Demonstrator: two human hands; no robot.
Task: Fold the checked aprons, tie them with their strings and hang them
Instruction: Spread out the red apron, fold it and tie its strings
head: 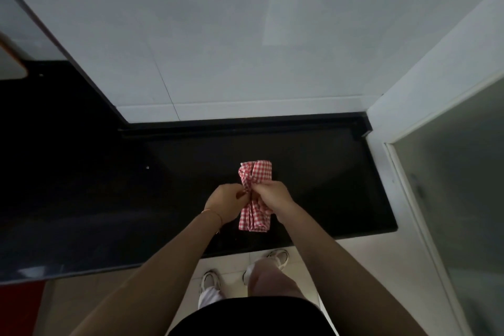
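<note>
Your left hand (227, 200) and right hand (274, 196) meet over the black bench (327, 180), each grip pinching a string at the middle of the folded red-checked apron (256, 194), which lies on the bench near its front edge.

left hand (227, 200): fingers pinching | right hand (274, 195): fingers curled, gripping | arms extended

We see no words, numbers or signs to read on anything here, not on the apron (255, 194) either.
</note>
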